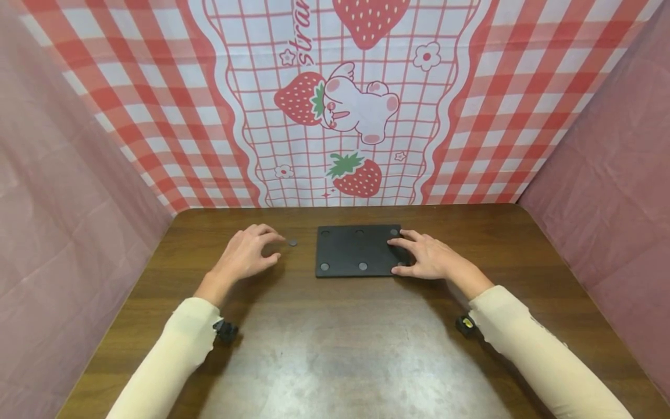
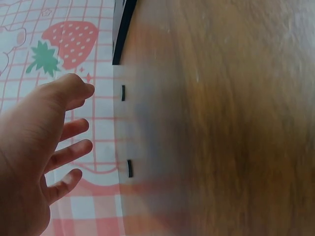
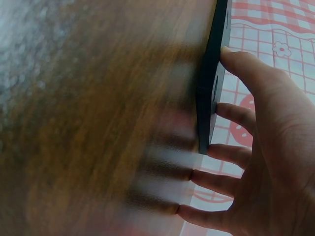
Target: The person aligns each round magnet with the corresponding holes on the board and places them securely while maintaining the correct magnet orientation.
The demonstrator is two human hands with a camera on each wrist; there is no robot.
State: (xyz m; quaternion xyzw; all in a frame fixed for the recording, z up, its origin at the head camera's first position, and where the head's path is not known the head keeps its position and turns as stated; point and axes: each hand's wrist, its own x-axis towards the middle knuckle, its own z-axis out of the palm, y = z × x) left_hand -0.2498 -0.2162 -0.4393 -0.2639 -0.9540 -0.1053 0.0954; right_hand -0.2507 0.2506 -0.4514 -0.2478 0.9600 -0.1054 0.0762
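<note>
A flat black rectangular board (image 1: 342, 251) lies on the table, with round grey discs (image 1: 363, 266) set in it. Two of its back-row spots look like dark recesses. My right hand (image 1: 429, 256) rests at the board's right end. In the right wrist view its thumb and index fingertip touch the board (image 3: 209, 88), and the outer fingers reach the table. My left hand (image 1: 248, 251) hovers left of the board, fingers loosely bent and holding nothing. Close to its fingertips lies a small grey disc (image 1: 292, 242). The left wrist view shows two thin dark discs (image 2: 123, 93) on the table.
The brown wooden table (image 1: 335, 326) ends at a red-and-white strawberry cloth (image 1: 335, 105) behind the board. Pink curtains (image 1: 612, 192) hang on both sides. Each sleeved wrist carries a small black camera (image 1: 226, 330).
</note>
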